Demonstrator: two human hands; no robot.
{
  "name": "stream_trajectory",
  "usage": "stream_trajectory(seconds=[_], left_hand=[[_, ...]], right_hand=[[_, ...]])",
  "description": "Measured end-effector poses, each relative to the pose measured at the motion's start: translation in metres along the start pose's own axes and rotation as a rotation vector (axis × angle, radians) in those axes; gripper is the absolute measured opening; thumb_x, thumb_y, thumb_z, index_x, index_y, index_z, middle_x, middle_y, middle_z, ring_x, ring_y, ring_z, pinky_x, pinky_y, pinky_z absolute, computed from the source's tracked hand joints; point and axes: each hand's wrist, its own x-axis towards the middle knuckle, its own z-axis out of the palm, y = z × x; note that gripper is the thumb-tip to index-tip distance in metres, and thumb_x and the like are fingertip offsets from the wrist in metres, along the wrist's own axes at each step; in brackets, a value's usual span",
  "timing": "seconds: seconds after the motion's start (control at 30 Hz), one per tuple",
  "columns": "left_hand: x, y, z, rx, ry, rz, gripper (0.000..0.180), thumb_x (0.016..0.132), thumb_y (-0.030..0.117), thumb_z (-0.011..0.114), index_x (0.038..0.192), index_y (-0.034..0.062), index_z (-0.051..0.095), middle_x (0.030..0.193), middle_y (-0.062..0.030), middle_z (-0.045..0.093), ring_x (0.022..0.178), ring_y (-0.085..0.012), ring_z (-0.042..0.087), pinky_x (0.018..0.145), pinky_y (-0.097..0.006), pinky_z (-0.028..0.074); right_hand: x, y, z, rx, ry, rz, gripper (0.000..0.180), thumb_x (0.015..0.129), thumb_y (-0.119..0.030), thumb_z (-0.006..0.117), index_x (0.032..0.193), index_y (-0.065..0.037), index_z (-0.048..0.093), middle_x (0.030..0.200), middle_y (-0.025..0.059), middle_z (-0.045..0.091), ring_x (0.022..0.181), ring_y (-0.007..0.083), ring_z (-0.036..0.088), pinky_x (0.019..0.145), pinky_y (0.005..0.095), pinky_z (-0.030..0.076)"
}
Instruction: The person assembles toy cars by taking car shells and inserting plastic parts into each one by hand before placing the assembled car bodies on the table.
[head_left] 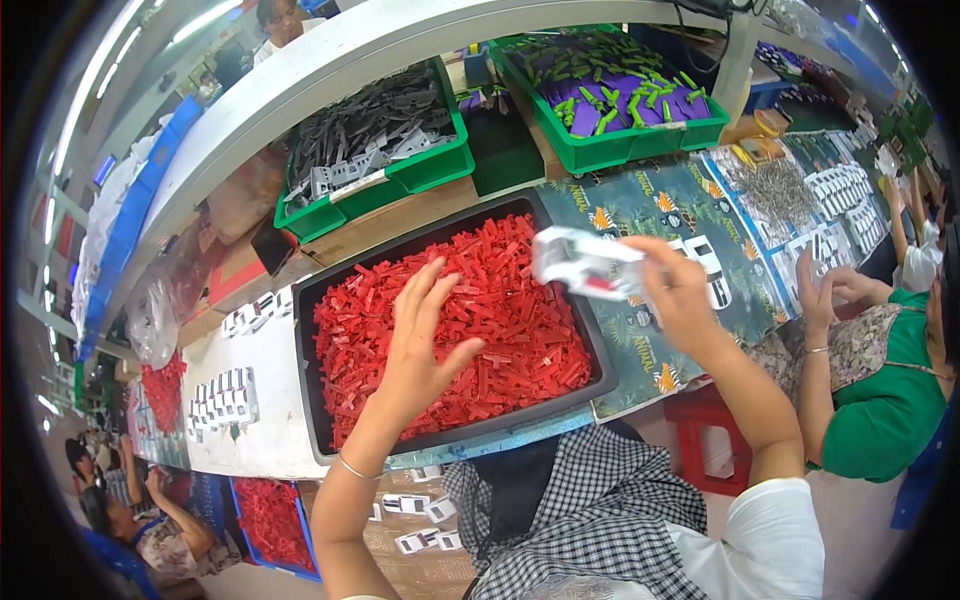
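Workbench (262, 375) runs through a crowded factory room, white at left, under a patterned blue-green sheet (640, 345) at right. Nearest: a checked garment (600, 490) at the bench edge, and loose white pieces (405, 503) on a brown surface below it.

On the bench, a black tray (601, 372) holds a deep heap of red parts (480, 370). Left hand (418, 345) over the heap: fingers spread wide, thumb well apart, nothing visible in its grasp; cannot tell whether it touches the red parts. Right hand (680, 300) pinches a white housing (585, 262) by its right end, fingers closed on it, above the tray's right rim. Housing blurred; a red patch shows on it — fitted part or not, cannot tell.

Risks, as judged: held by one end only, the housing could pivot or slip if the pinch slackens, dropping among the red parts. Those lie jumbled, so a grab could bring up several, or push some over the rim.

Just right of the right hand, a second white housing (708, 270) lies on the sheet. Beyond the tray: a green bin (425, 180) of grey parts, another green crate (640, 150) of purple and lime pieces. Farther right, a co-worker in green (870, 410); behind the shelf frame — one more person (285, 22).
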Motion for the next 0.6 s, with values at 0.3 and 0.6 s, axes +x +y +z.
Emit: stream_trajectory(seconds=[0.3,0.6], left_hand=[[-0.004,-0.068,0.014,-0.821,-0.046,-0.661,0.019,0.096,0.018,0.054,0.105,0.0026,0.059,0.078,-0.0092,0.066,0.059,-0.0149,0.063,0.053,-0.028,0.052],[-0.011,-0.105,0.015,-1.336,0.351,-0.658,0.053,0.1,0.045,0.035,0.133,0.0045,0.044,0.123,-0.0153,0.059,0.1,-0.0292,0.064,0.086,-0.039,0.054]], right_hand=[[0.063,-0.006,0.115,0.07,-0.349,-0.161,0.033,0.085,-0.009,0.064,0.117,-0.005,0.056,0.104,0.0132,0.064,0.092,0.0301,0.064,0.077,0.0364,0.052],[0.066,0.048,0.138,-0.44,-0.513,-0.633,0.011,0.072,-0.013,0.071,0.083,-0.011,0.069,0.092,0.0051,0.059,0.096,0.0254,0.054,0.081,0.04,0.047]])
